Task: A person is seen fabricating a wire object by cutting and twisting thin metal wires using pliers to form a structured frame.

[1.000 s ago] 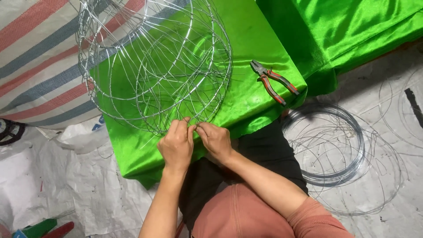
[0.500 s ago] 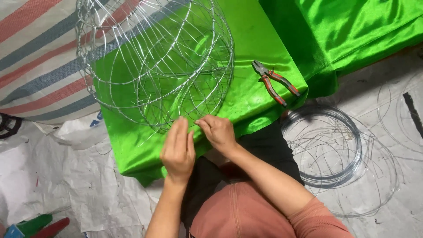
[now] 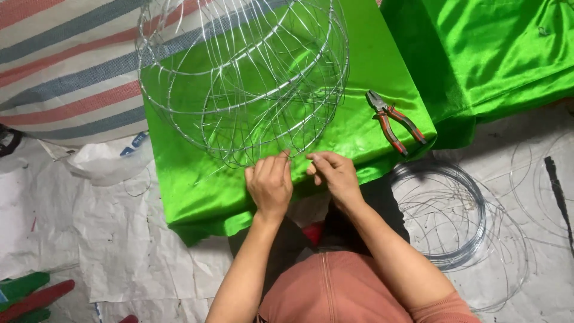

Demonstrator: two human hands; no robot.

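A round frame of thin silver wire [image 3: 245, 84] stands on a table covered with shiny green cloth [image 3: 191, 179]. My left hand [image 3: 270, 184] and my right hand [image 3: 332, 173] meet at the frame's near bottom edge. Both pinch the wire there with thumb and fingers, a short gap between them. Pliers with red and black handles [image 3: 394, 122] lie on the cloth to the right of the frame, beyond my right hand.
A coil of loose wire [image 3: 445, 209] lies on the white sheeted floor at my right. A striped red, blue and white sack [image 3: 66, 78] sits behind the table's left side. More green cloth [image 3: 484, 54] covers something at the upper right.
The view has shifted, so the frame and table sit a bit farther right. My hands have stayed at the frame's near edge, the fingers reworking their pinch on the wire.
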